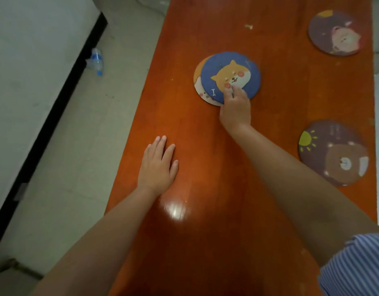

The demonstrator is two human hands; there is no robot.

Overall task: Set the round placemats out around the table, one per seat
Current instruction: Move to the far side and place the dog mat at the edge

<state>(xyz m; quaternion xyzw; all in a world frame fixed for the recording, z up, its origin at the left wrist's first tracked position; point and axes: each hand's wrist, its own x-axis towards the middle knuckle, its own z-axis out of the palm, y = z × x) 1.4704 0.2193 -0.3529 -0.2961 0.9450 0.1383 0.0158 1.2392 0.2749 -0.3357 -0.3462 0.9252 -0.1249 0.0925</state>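
My counter (205, 189) is glossy orange-brown; 1 blue mat (237, 69) shows an orange dog, 2 purple mats (325, 33) (325, 146) show cartoon animals; my sleeve (359, 268) is blue-and-white striped.

No text, brand or number can be read anywhere; the blue mat (233, 75) carries only pictures, an orange dog's face and a small white bone; the mat under it (200, 86) shows part of a pale animal face, no words; the near purple mat (333, 152) has a yellow sun and a brown bear, with a few faint marks near its top edge too blurred to read; the far purple mat (336, 33) shows a pale animal face; the bottle (95, 61) on the floor has a blue label, illegible.
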